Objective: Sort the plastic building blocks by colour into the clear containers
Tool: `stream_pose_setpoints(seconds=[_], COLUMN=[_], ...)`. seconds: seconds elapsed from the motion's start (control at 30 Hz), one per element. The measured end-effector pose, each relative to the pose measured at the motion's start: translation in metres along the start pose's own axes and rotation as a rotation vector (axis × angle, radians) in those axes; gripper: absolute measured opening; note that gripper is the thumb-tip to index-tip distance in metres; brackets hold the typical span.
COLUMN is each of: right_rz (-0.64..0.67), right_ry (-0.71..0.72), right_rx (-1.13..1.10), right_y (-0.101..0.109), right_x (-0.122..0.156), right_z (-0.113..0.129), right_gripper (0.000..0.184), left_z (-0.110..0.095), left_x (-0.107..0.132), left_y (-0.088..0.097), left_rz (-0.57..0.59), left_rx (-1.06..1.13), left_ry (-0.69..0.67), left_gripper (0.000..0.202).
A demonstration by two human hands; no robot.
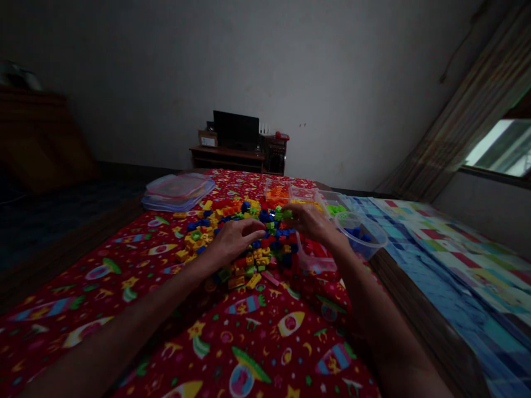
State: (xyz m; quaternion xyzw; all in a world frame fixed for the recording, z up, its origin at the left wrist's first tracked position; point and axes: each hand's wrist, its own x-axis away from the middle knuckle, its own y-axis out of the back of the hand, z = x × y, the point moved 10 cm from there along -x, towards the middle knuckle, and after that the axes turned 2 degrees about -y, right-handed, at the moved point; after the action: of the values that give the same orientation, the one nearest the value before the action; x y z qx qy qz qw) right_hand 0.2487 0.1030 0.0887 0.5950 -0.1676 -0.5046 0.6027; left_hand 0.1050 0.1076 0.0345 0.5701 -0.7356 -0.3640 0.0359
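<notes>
Left hand (234,239), half curled, rests over the heap of toy blocks (260,255); its grip cannot be told. Right hand (309,221), fingers bent together, is at the heap's far right beside a green block (279,213); whether it grasps this is unclear. Blocks lie mid-surface on a red cloth (286,356) printed with rockets. Clear tubs (376,247) stand at right, stacked lids (166,203) at left. Beyond: a screen (236,131) on a desk (228,155), a pale wall (145,72), a curtain (442,124) and window (498,145).
</notes>
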Motion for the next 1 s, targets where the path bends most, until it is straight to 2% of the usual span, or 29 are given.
stream_pose_setpoints(seconds=[0.1, 0.17, 0.23, 0.3, 0.4, 0.53, 0.63, 0.73, 0.9, 1.0], right_rz=[-0.078, -0.124, -0.182, -0.226, -0.308, -0.389, -0.392, -0.358, -0.163, -0.008], right_ry=[-0.193, -0.365, -0.498, -0.573, -0.623, -0.575, -0.466, -0.339, -0.14, -0.093], right_rx=[0.175, 0.303, 0.378, 0.4, 0.357, 0.097, -0.116, -0.226, -0.147, 0.013], right_y=[0.033, 0.055, 0.074, 0.088, 0.1, 0.094, 0.078, 0.058, 0.019, -0.002], right_x=[-0.006, -0.006, -0.004, -0.001, 0.004, 0.009, 0.009, 0.007, 0.004, 0.006], right_z=[-0.065, -0.115, -0.154, -0.18, -0.191, -0.169, -0.134, -0.088, -0.008, 0.023], right_gripper=[0.02, 0.024, 0.03, 0.037, 0.043, 0.038, 0.032, 0.029, 0.023, 0.021], left_z=[-0.01, -0.015, -0.017, -0.017, -0.014, -0.005, -0.006, -0.012, -0.011, -0.01], left_x=[0.0, 0.002, 0.004, 0.008, 0.017, 0.025, 0.028, 0.033, 0.044, 0.045], left_y=[0.007, 0.004, -0.003, -0.014, -0.032, -0.034, -0.025, -0.02, -0.03, -0.038], left_rz=[0.052, 0.119, 0.19, 0.279, 0.433, 0.53, 0.547, 0.593, 0.702, 0.684], left_rx=[-0.144, -0.202, -0.248, -0.279, -0.333, -0.46, -0.56, -0.617, -0.688, -0.773], left_ry=[-0.036, -0.049, -0.069, -0.112, -0.206, -0.242, -0.215, -0.164, -0.033, -0.051], left_gripper=[0.034, 0.032, 0.03, 0.028, 0.027, 0.026, 0.021, 0.015, 0.016, 0.019])
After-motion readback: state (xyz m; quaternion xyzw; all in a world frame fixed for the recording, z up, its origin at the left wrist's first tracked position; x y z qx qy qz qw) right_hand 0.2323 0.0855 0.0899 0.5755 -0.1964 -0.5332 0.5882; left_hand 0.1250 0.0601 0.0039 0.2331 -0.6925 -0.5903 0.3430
